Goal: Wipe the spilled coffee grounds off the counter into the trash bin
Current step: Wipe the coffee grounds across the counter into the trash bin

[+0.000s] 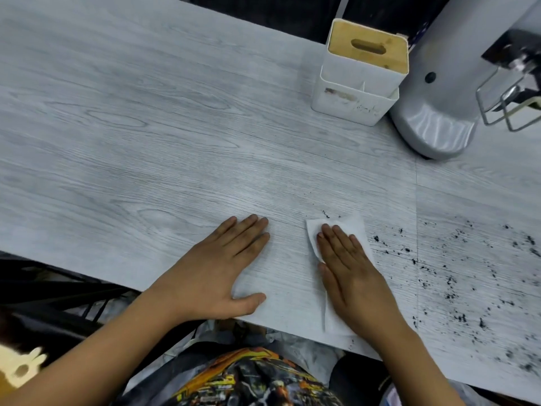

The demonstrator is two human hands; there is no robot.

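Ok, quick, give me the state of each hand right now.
Left hand: open, flat on the counter, holding nothing.
Right hand: open, fingers straight, pressing the white tissue onto the counter.

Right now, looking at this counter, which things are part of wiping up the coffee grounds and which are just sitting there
Part of the job:
- coffee grounds, scattered on the counter
- white tissue, pressed flat under the right hand
- left hand, flat on the counter

Just sitting there:
- white tissue box with a wooden lid
- grey machine at the back
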